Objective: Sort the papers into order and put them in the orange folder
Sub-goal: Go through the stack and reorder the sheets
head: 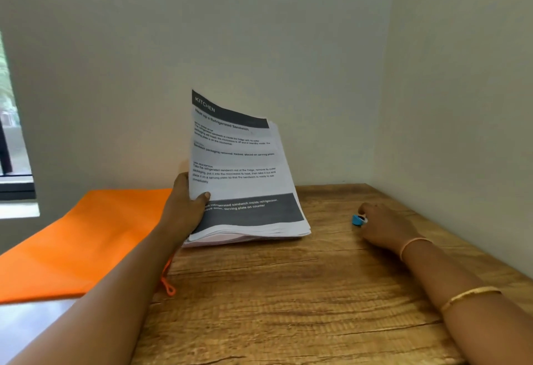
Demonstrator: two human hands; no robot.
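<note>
Grips the papers (242, 168) at their left edge with the left hand (184, 208): thumb pressed flat on the front of the top sheet, fingers wrapped out of sight behind the stack. Holds that stack tilted up in the middle of the frame, lower edge down at the counter (288, 321), top edge leaning toward the wall. Heading "KITCHEN" in a dark band across the top sheet, another dark band near the foot.

Reaches with the right hand (386, 230) into the centre right of the frame, knuckles up, fingers bent, tips against a small blue object (357, 219) on the wood. Pinched or merely touched: cannot tell. Wears a thin band (415, 245) at the right wrist and a gold bangle (470, 295) further up the forearm.

Orange folder (86, 237) flat at the left of the frame, closed, contents hidden, just beside the left hand and forearm. Orange cord loop (168, 285) trailing from it onto the wood by the left forearm. Papers outside the folder, just to its right, apart from the right hand.
</note>
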